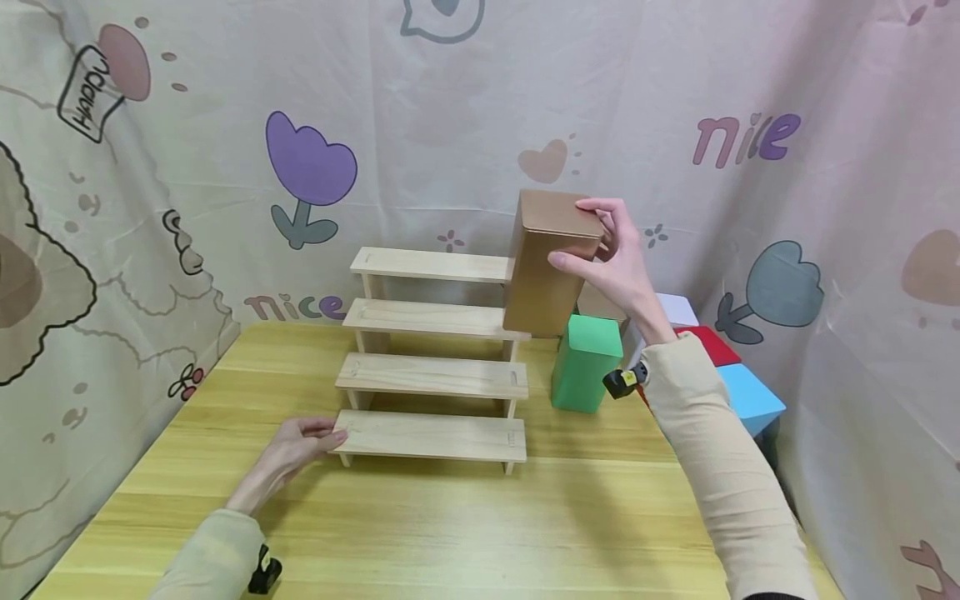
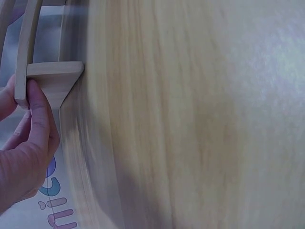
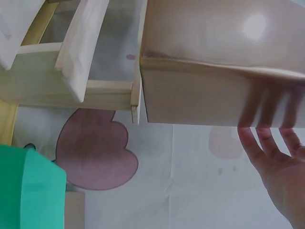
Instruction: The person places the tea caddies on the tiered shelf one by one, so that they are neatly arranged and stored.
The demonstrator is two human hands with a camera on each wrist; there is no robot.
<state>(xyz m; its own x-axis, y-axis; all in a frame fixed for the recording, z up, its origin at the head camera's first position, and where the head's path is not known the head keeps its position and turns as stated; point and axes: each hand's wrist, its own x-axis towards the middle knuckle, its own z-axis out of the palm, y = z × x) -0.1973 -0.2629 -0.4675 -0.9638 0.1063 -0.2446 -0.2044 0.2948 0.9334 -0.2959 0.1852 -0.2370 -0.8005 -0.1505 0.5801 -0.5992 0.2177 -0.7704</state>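
A four-step wooden stand [image 1: 431, 379] is on the table. The left hand [image 1: 295, 454] pinches the left end of its lowest board, thumb on top; in the left wrist view the fingers of the left hand [image 2: 28, 138] lie under the board [image 2: 26, 52]. Up at the stand's right side, the right hand [image 1: 618, 258] grips a tall brown box [image 1: 546, 275] by its upper right part. The right wrist view shows the fingers of the right hand [image 3: 281, 167] against one side of the brown box [image 3: 205, 95], whose lower end is beside the top board.
A green box [image 1: 587, 362] stands right of the stand, with another brown box [image 1: 600, 304] behind it. White [image 1: 677, 310], red [image 1: 708, 343] and blue [image 1: 750, 396] boxes are farther right, partly behind the right forearm. A printed curtain [image 1: 450, 125] hangs behind the table.
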